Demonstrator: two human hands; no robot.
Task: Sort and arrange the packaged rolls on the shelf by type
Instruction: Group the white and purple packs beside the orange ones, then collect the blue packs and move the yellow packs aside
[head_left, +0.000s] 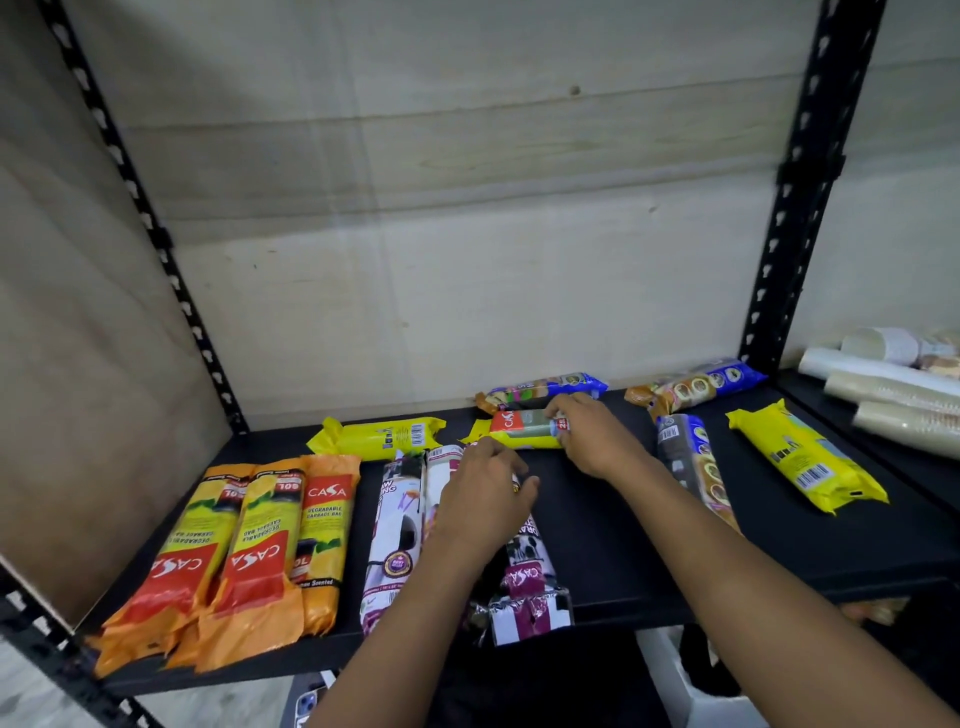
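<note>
On the black shelf, three orange garbage-bag rolls lie side by side at the left. Beside them lie white-and-purple rolls. My left hand rests curled over one white-and-purple roll. My right hand grips the right end of a yellow roll with a red label at mid-shelf. Another yellow roll lies to its left, and a third at the right. Blue-ended rolls lie at the back, back right and right of my forearm.
Black perforated uprights frame the shelf, with a plywood back wall and a plywood side panel at the left. Stacks of paper cups lie on the neighbouring shelf at the right. Below the shelf edge stands a white container.
</note>
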